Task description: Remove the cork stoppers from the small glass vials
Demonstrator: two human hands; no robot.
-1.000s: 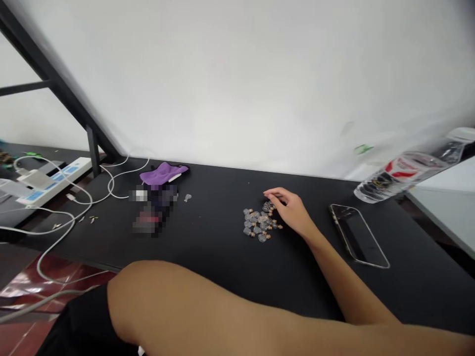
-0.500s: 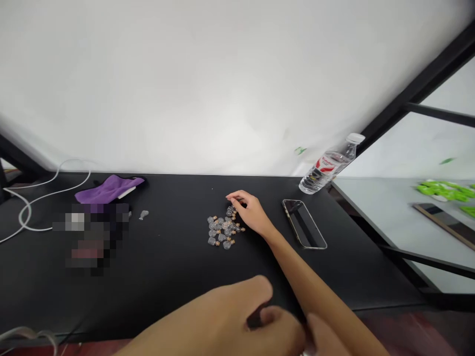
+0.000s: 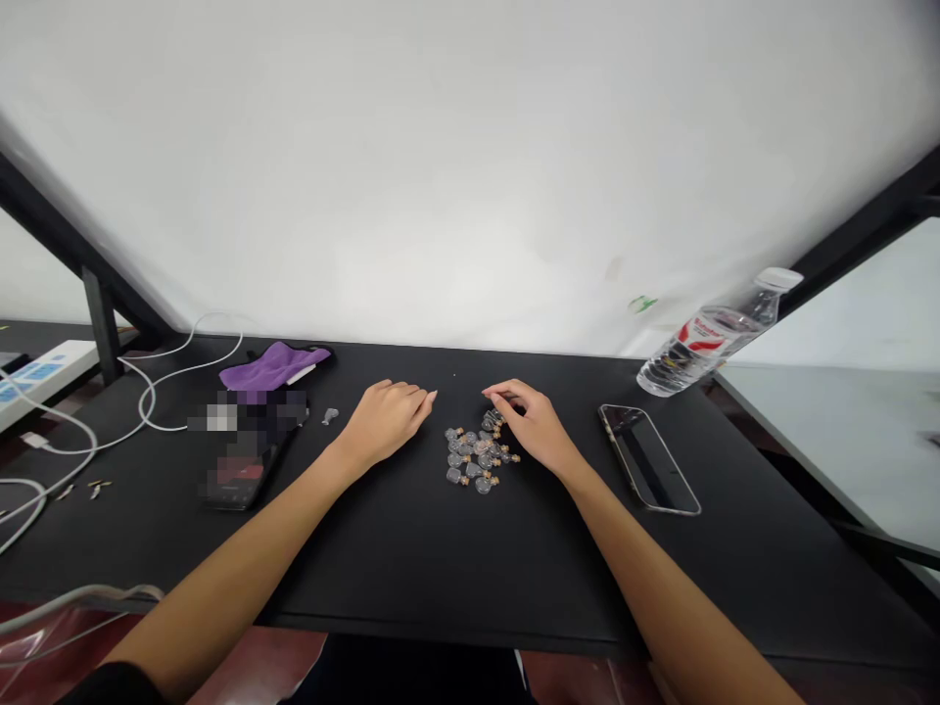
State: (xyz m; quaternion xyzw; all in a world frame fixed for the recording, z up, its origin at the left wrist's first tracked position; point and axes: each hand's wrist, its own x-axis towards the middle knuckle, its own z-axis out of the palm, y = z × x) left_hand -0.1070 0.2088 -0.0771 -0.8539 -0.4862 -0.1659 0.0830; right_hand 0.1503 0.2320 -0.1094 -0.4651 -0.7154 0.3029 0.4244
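Corked miniature bottles lie bunched between two bare hands

The small glass bottles (image 3: pixel 470 470) lie in a loose heap near the middle of the black table (image 3: pixel 411 578), nearer its back edge than its front. Their upper part is partly covered by the right hand (image 3: pixel 535 431), whose thumb and forefinger tips come close together; whether they pinch anything cannot be told. The left hand (image 3: pixel 389 423) rests palm down beside the heap, fingers loosely curled; its underside is hidden, so its grip cannot be told.

The bottles are clear, rounded or squarish, with tan stoppers; overlap blurs their count. A small translucent piece (image 3: pixel 330 416) lies left of the left hand.

Toward the table's left edge, pixelation masks most of a dark, glossy device (image 3: pixel 235 494) below a crumpled purple cloth (image 3: pixel 275 367). A white power strip (image 3: pixel 51 377) is cut off at the picture's border. Toward the right edge lie a clear-rimmed phone (image 3: pixel 650 460) and, at the back, a ribbed plastic water bottle (image 3: pixel 712 338).
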